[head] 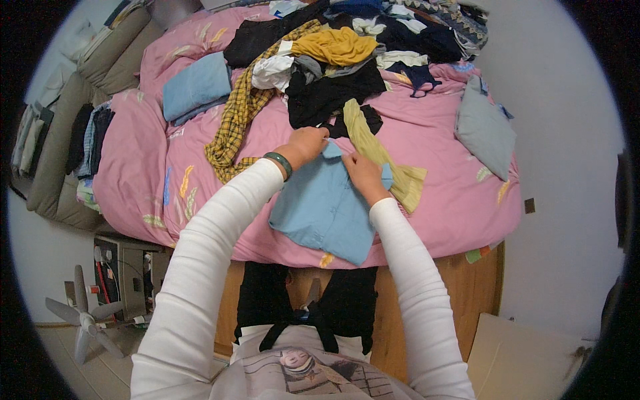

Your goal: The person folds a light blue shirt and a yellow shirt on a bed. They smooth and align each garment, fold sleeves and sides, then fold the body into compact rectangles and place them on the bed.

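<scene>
A light blue buttoned shirt (320, 210) lies on the pink bedspread (445, 200) at the near edge of the bed, its collar end away from me. My left hand (306, 145), with a dark green bangle at the wrist, pinches the shirt's collar at the upper left. On the collar's right side rests my right hand (363, 172), fingers bent against the fabric; its fingertips are partly hidden. A pale yellow-green garment (380, 155) runs beside the right hand. Just beyond both hands are black garments (332, 95). The yellow plaid garment (240, 110) trails down on the left.
Folded blue cloth (197, 87) lies at the bed's left, a grey-blue pillow (485, 127) at its right. A mustard garment (337, 45) tops the clothes pile. Beyond the bed's left side stands a grey sofa (55, 160) with clothes on it; a fan (87, 322) stands lower left.
</scene>
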`<action>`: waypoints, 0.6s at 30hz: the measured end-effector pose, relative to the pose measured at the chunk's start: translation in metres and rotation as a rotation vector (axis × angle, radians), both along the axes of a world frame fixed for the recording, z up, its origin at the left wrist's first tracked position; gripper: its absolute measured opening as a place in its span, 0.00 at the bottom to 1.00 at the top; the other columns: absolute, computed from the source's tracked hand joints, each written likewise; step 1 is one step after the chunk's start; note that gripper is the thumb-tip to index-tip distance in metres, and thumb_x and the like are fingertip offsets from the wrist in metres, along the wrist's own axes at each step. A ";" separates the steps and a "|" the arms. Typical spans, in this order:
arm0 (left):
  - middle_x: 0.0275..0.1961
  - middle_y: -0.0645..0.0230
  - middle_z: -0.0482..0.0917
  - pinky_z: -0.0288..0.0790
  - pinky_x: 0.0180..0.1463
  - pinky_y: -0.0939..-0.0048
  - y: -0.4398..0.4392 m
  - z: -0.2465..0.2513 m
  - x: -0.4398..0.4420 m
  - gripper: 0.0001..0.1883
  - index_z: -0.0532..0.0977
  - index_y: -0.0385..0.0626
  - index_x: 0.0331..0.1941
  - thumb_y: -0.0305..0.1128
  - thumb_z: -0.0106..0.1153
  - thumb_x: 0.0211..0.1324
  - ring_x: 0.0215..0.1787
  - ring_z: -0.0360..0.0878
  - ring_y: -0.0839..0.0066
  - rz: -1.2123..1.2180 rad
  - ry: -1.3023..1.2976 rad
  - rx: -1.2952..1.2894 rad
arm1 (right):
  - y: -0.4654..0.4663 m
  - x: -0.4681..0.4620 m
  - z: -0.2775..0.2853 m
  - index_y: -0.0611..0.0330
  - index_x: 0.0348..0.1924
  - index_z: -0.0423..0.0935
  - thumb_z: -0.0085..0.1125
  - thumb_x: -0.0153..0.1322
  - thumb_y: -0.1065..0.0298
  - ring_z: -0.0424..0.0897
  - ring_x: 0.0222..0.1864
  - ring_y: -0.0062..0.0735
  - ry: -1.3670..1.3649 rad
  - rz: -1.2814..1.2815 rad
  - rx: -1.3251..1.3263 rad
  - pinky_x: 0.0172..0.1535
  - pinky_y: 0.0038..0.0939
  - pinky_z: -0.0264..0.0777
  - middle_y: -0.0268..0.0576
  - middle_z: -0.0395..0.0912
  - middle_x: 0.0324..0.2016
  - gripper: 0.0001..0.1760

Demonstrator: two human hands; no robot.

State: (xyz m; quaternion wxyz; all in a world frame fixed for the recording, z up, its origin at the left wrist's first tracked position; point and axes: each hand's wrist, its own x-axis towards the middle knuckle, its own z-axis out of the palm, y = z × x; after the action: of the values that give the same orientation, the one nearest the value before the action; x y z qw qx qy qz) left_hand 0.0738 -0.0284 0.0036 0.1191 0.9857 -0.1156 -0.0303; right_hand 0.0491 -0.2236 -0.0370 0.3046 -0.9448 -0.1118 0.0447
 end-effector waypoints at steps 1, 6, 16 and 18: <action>0.44 0.58 0.84 0.74 0.49 0.55 0.003 -0.004 0.001 0.14 0.79 0.52 0.47 0.40 0.57 0.59 0.46 0.82 0.57 0.029 -0.053 -0.037 | 0.003 0.002 -0.003 0.54 0.42 0.83 0.40 0.74 0.40 0.81 0.43 0.54 -0.004 -0.056 0.062 0.50 0.52 0.67 0.52 0.84 0.38 0.29; 0.45 0.56 0.83 0.74 0.54 0.60 0.011 -0.024 0.008 0.16 0.79 0.49 0.48 0.36 0.60 0.55 0.50 0.81 0.58 0.026 0.067 -0.010 | 0.012 0.021 -0.011 0.55 0.43 0.83 0.38 0.73 0.37 0.79 0.49 0.54 0.170 -0.048 0.119 0.54 0.51 0.65 0.55 0.82 0.44 0.33; 0.37 0.63 0.81 0.74 0.46 0.66 0.017 -0.009 0.002 0.16 0.78 0.45 0.45 0.26 0.61 0.48 0.40 0.79 0.67 0.006 0.230 -0.309 | 0.023 0.006 -0.001 0.53 0.37 0.83 0.54 0.67 0.43 0.81 0.45 0.48 0.200 -0.012 0.186 0.50 0.46 0.68 0.47 0.84 0.38 0.23; 0.34 0.66 0.79 0.73 0.44 0.68 0.016 -0.009 0.001 0.15 0.78 0.45 0.44 0.25 0.62 0.48 0.38 0.77 0.72 -0.003 0.247 -0.377 | 0.024 0.003 -0.001 0.54 0.34 0.81 0.56 0.67 0.45 0.81 0.41 0.48 0.165 -0.010 0.214 0.47 0.45 0.69 0.46 0.84 0.35 0.21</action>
State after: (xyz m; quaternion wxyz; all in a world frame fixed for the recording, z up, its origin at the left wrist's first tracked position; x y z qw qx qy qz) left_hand 0.0746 -0.0120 -0.0053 0.3146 0.9345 -0.1052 -0.1290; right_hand 0.0522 -0.1999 -0.0378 0.4122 -0.9006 -0.0857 0.1084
